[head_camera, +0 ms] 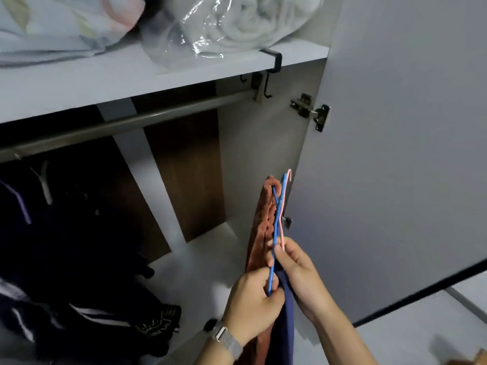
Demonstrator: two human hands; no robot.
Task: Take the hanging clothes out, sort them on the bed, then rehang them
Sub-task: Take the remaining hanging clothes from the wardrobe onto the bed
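Wardrobe (263, 159) stood open, door (395, 154) swung right; the rail (126, 122) ran left to right under the shelf (105, 83), which carried bagged bedding (224, 25). Dark clothes (66, 233) hung at the rail's left end; the right stretch of rail was bare. Both hands were low right of centre, in front of the open compartment, holding a bundle off the rail: a rust-coloured garment (263, 219) and a navy garment (286, 325) trailing down out of frame, on a blue hanger (275, 233) and a pink hanger (282, 206). Long axis of hangers near vertical, hooks pointing up, tips tilted right toward the door. Left hand (253, 304) fingers curled round the blue hanger's lower end; right hand (297, 272) fingers pinched the wires just above. Rail lay up and left of both hands, left hand nearer. Bed not in view. Judgement: either removal or rehanging; cannot tell which.
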